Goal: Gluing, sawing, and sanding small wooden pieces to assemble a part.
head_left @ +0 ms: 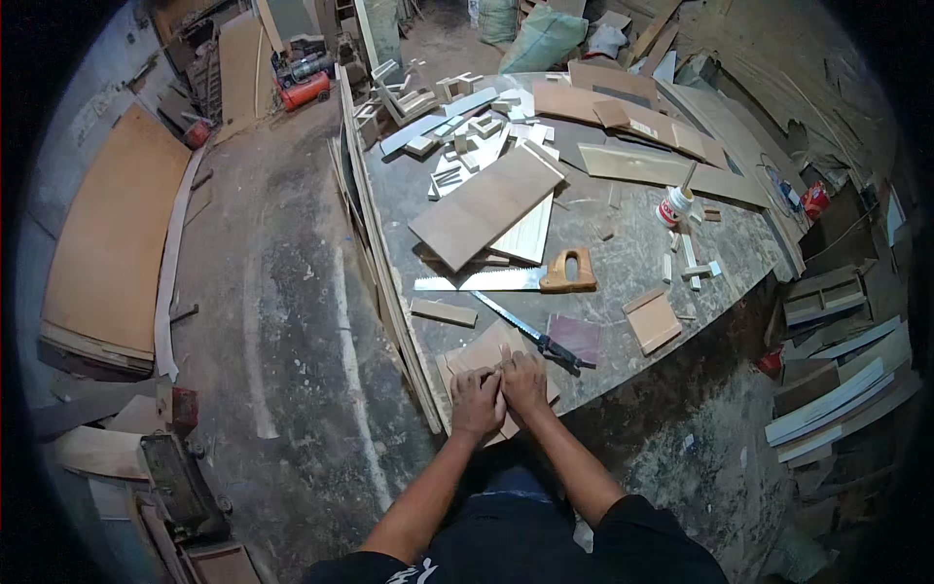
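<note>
Plywood, light brown and flat: a small plywood piece [484, 352] lies at the near edge of the table [623, 268], partly overhanging the rim toward the person. Both hands press down on it side by side, knuckles up. The left hand [477, 401] lies flat with fingers curled over the piece's near portion; the right hand [525, 383] touches it thumb to thumb, fingers bent onto the same surface. Whether a smaller item is pinched between the fingertips cannot be told.

Just beyond the right hand, a dark-handled knife [533, 336] lies diagonally, its blade pointing up-left, with a dark purple square [575, 337] touching its handle end. Left of the blade, a short wood strip [443, 311] rests close to the table's left edge. Farther in, a handsaw [506, 277] with a wooden grip lies crosswise, its blade partly under a large brown board [484, 204]. A small tan block [652, 321] sits to the right, well apart from the hands. A white glue bottle [673, 206] stands toward the far right.

Open table surface remains between the knife and the tan block. Thin panels [384, 263] lean along the table's left edge. The dusty floor [272, 321] left of them is open.
</note>
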The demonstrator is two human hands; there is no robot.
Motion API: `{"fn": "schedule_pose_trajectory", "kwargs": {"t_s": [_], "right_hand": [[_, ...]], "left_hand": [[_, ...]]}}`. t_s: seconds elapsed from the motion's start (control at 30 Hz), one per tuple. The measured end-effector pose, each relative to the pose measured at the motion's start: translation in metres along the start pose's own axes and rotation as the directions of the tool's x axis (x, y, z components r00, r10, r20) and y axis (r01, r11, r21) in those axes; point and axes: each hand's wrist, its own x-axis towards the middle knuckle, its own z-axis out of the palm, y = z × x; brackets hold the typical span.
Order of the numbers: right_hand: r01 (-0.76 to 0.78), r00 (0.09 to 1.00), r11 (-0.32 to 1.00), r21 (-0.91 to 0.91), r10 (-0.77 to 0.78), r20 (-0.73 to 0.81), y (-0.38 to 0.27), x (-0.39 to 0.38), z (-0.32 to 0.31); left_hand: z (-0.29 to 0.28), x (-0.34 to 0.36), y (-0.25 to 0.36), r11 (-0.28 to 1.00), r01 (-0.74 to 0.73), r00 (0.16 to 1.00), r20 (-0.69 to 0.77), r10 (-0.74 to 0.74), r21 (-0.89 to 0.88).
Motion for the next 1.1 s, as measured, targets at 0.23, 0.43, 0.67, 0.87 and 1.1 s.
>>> {"fn": "schedule_pose_trajectory", "kwargs": {"t_s": [0.23, 0.43, 0.67, 0.87, 1.1], "right_hand": [[0.055, 0.998, 0.997, 0.062, -0.053, -0.034, -0.014, -0.07, -0.021], [0.038, 0.994, 0.999, 0.002, -0.038, -0.104, 0.005, 0.02, 0.015], [0.093, 0.99, 0.99, 0.106, -0.081, -0.112, -0.007, -0.076, -0.009], [0.092, 0.995, 0.994, 0.053, -0.089, -0.051, -0.002, -0.037, -0.005], [-0.034, 0.998, 0.999, 0.008, 0.034, -0.046, 0.013, 0.029, 0.019]], "left_hand": [[-0.008, -0.008, -0.005, 1.0, 0.024, 1.0, -0.001, -0.024, 0.003], [-0.004, -0.002, 0.002, 1.0, 0.015, 1.0, 0.021, -0.015, -0.021], [-0.008, -0.01, -0.005, 0.999, 0.033, 0.999, 0.015, -0.033, -0.006], [-0.01, -0.007, -0.008, 1.0, 0.02, 0.999, -0.035, -0.021, -0.016], [-0.002, -0.004, 0.001, 1.0, -0.014, 0.999, -0.048, 0.013, -0.013]]}}
